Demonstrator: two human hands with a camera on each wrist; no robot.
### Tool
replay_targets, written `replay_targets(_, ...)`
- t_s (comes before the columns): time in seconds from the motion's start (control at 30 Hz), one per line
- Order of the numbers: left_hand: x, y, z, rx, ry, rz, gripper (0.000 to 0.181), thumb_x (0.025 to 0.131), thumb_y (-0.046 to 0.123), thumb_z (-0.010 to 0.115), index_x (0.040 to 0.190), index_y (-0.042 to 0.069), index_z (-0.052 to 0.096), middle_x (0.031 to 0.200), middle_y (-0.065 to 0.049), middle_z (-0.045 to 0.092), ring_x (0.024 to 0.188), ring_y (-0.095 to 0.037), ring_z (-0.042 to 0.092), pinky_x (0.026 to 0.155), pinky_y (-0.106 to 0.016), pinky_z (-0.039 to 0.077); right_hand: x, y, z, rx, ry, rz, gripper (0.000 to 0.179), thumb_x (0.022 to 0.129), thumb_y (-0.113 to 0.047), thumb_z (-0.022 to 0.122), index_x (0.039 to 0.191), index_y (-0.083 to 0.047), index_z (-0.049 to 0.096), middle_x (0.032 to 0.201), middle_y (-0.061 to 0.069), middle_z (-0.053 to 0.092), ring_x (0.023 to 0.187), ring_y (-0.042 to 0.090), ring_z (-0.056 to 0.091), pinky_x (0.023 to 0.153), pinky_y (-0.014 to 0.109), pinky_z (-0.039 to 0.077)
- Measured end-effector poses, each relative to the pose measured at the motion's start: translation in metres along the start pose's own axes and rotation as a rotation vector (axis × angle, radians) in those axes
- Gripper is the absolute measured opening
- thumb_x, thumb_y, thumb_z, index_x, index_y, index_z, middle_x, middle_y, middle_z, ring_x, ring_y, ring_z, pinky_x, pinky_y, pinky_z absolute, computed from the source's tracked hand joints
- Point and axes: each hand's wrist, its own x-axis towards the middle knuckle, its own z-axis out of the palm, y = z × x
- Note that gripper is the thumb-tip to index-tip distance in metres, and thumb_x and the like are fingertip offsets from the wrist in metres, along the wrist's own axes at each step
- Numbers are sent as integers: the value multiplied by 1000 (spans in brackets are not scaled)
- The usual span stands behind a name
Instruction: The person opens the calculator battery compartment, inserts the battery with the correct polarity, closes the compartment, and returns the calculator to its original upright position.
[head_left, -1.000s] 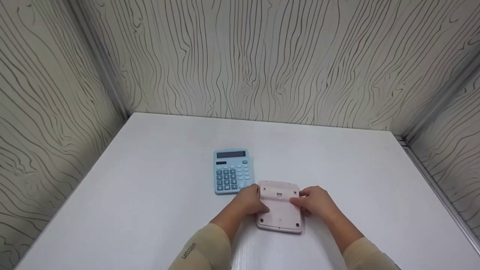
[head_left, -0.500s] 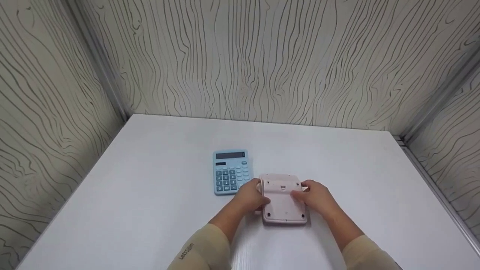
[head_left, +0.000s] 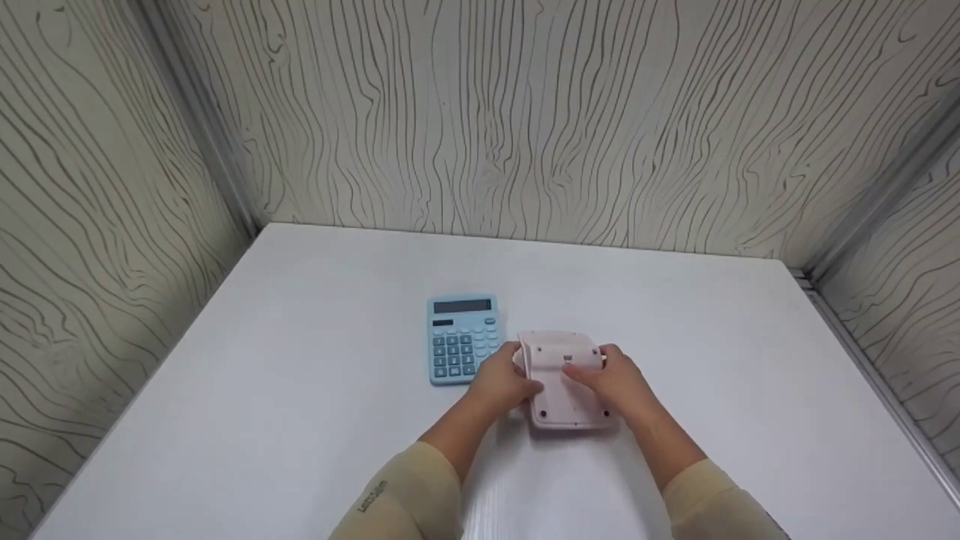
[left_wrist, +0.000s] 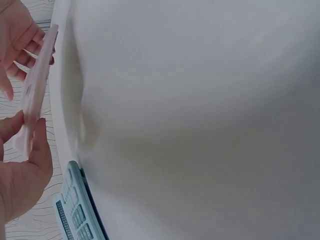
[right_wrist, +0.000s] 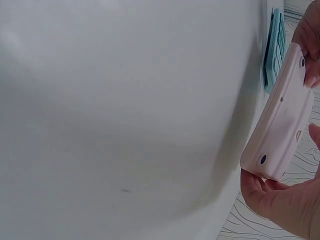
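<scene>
A pale pink calculator [head_left: 571, 394] is held back side up in both hands, its small latch and dark round feet showing. My left hand [head_left: 501, 379] pinches its left edge, thumb on the back and fingers underneath. At the opposite edge my right hand [head_left: 619, 379] has its fingers under the calculator, while the thumb reaches over the back near the latch. In the right wrist view the pink calculator [right_wrist: 282, 117] is tilted above the table; its keys are hidden. Just left of it, a light blue calculator [head_left: 461, 337] lies face up, close to my left hand.
The white table [head_left: 300, 360] extends around both hands. Wood-grain patterned panels [head_left: 480, 120] rise behind it and at both sides, with grey metal strips [head_left: 199, 127] along the corners.
Both hands have raised the pink calculator and shifted it away from me, slightly right. My right thumb has slid inward toward the latch. The blue calculator stays in place.
</scene>
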Motion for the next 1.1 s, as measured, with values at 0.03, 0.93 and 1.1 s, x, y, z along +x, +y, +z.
replay_targets(0.03, 0, 1, 0, -2, 5, 1, 73, 76, 16, 73, 138, 16, 36, 86, -1, 55, 74, -13, 56, 66, -25, 50, 1, -1, 1, 7, 3, -1, 92, 73, -57, 66, 134, 3, 31, 131, 24, 43, 115, 33, 46, 94, 49, 40)
replay_targets(0.93, -11, 15, 11, 41, 9, 166, 70, 79, 21, 70, 139, 14, 34, 78, 2, 54, 67, -12, 53, 59, -24, 48, 7, -12, 12, -139, 47, -50, 105, 73, -75, 47, 143, -3, 18, 129, 30, 30, 109, 40, 44, 92, 57, 38)
replay_targets(1.1, -11, 14, 9, -90, -41, 167, 62, 83, 32, 66, 136, 18, 38, 83, 0, 54, 72, -13, 56, 64, -26, 52, 7, -14, 7, -95, 13, -58, 101, 76, -74, 45, 144, -6, 16, 133, 30, 27, 111, 40, 42, 90, 58, 39)
